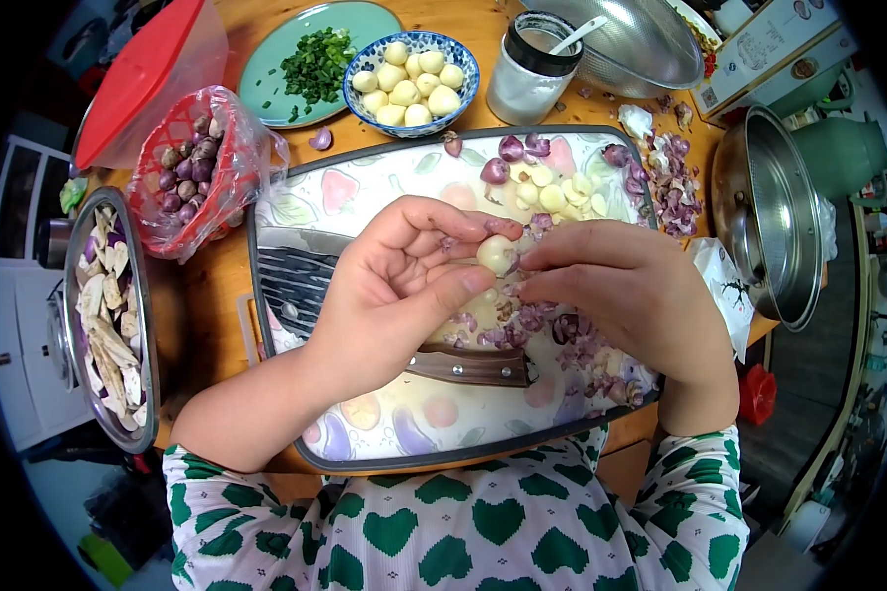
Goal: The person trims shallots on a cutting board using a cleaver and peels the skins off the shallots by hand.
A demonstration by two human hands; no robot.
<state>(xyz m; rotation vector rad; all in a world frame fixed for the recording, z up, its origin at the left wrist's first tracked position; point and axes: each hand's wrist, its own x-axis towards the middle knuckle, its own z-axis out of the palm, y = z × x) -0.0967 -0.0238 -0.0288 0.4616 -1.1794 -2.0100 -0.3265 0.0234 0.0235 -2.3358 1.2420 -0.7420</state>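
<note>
My left hand (pixel 379 286) holds a pale, mostly peeled round garlic bulb (pixel 496 255) between thumb and fingertips, above the middle of the cutting board (pixel 443 433). From the right, my right hand (pixel 626 286) has thumb and fingers pinched against the bulb's side, where a bit of purplish skin shows; its exact grip is partly hidden. Below my hands lies a cleaver with a dark blade (pixel 301 286) and a wooden handle (pixel 473 365). Peeled garlic pieces (pixel 557 197), unpeeled purple bulbs (pixel 503 163) and loose purple skins (pixel 586 360) are spread over the board's right half.
A patterned bowl (pixel 358 110) of peeled garlic stands beside a green plate (pixel 256 74) with chopped greens. A red basket (pixel 146 212) holds purple bulbs. Sliced eggplant fills a metal bowl (pixel 151 394). A spice jar (pixel 527 89), strainer (pixel 650 59) and steel basin (pixel 793 227) stand around.
</note>
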